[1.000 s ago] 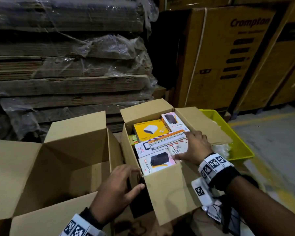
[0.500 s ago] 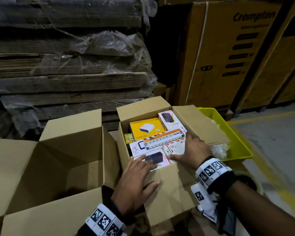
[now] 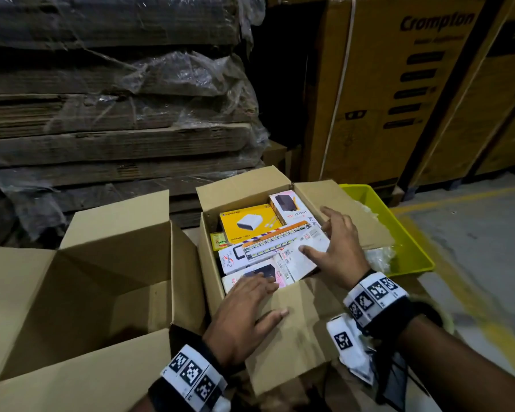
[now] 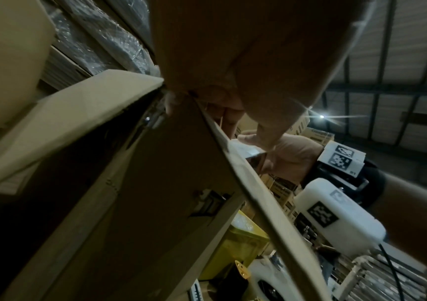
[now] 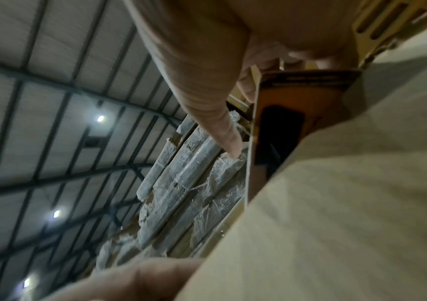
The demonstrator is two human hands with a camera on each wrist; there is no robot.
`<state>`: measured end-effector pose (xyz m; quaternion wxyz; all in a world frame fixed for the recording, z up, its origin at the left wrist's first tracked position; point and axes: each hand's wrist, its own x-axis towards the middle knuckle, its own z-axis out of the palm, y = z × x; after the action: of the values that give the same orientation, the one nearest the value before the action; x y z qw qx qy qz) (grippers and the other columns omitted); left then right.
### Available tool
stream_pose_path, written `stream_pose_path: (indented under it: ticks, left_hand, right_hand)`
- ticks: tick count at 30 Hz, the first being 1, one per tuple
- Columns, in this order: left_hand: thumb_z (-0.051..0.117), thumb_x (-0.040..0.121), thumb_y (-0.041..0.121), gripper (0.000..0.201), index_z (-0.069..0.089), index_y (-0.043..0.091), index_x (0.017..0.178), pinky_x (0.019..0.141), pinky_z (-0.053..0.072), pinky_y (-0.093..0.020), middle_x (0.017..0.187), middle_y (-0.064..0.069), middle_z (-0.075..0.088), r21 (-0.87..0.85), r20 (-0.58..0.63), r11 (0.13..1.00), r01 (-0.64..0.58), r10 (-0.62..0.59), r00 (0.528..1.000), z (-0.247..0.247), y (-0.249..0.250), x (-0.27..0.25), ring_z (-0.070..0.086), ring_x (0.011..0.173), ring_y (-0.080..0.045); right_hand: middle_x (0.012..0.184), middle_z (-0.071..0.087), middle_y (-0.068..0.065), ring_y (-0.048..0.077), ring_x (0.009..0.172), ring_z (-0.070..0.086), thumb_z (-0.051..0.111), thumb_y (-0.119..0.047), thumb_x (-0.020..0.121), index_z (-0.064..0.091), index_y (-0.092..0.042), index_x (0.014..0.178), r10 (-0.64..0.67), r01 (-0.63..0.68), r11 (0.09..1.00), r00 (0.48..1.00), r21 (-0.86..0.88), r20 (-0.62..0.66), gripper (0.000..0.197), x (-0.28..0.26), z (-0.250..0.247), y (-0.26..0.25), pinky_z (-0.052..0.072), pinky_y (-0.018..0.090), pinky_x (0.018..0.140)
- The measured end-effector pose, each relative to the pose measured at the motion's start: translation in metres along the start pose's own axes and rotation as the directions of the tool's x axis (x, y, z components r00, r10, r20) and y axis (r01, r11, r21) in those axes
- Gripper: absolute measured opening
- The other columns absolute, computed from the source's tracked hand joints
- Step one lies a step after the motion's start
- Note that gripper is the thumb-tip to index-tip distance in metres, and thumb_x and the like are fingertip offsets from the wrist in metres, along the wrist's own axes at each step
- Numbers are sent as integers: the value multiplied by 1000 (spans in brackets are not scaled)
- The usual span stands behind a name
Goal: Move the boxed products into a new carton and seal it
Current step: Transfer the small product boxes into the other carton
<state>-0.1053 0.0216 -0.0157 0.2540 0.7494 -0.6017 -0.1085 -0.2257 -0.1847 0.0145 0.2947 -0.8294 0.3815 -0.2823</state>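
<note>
Lying flat at the top of the full brown cardboard carton (image 3: 280, 331), the white printed product box with the light-strip picture (image 3: 283, 248) is being taken at its right end by the right hand (image 3: 339, 251). The thumb is lying on the printed top face and the fingers (image 3: 329, 214) are spread over the far edge and curling loosely down behind it; whether they are already pinching the box cannot be told. The left hand (image 3: 244, 316) is lying flat, fingers straight, across the carton's near flap, its fingertips reaching the pale box with a black device pictured on it (image 3: 259, 273) just under the first one, so it is pressing rather than gripping.

This looks like the start of the transfer: the products are all sitting in the source carton, none moved yet. The next move probably calls for the right fingers to close round the box end, lift it clear of its neighbours and carry it leftward, past the left hand, while that hand is steadying the carton.

Beyond the right fingers are the yellow box showing a white charger (image 3: 250, 223) and a pink-and-white box with a black device (image 3: 289, 205). Left of both hands is the large open cardboard carton (image 3: 87, 292). Right of the right hand is a yellow plastic bin (image 3: 399, 233).
</note>
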Motion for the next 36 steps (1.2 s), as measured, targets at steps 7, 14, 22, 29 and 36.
stream_pose_path:
  ticks: [7,14,22,29,36]
  left_hand:
    - [51,87,63,59,53,28,135,103,44,-26,128,20,59,-236,-59,962,133,-151,987,-7,2,4,53,120,6]
    - [73,84,45,72,39,27,145,107,42,-22,137,11,53,-355,-101,921,162,-210,972,-16,0,10,50,124,6]
    - [83,62,54,94,39,31,142,91,53,-28,122,8,65,-725,-215,677,124,-393,894,-58,24,-14,63,113,-8]
    - [89,71,28,71,49,16,128,88,57,-34,118,-4,71,-883,-272,467,53,-600,753,-108,16,-64,67,111,-22]
    - [91,62,27,80,49,24,130,83,58,-35,122,1,68,-772,-375,625,115,-595,711,-160,-31,-119,66,110,-15]
  right_hand:
    - [123,44,5,15,113,48,86,-22,67,40,-16,138,112,-113,972,994,206,17,84,1,-9,-4,37,21,99]
    - [116,63,1,15,105,61,75,-37,78,48,-23,134,156,-152,910,988,385,21,65,0,-20,-17,51,37,94]
    - [120,67,10,27,107,65,47,-20,98,49,-17,130,58,-406,263,912,875,406,32,-14,-24,-78,56,43,79]
    - [100,64,8,24,84,56,74,-14,64,52,-19,110,-93,-539,366,790,759,606,51,-48,27,-128,39,29,62]
    - [126,56,-10,-7,122,47,87,-19,68,51,-22,122,-363,7,841,750,542,553,66,-56,46,-188,43,24,102]
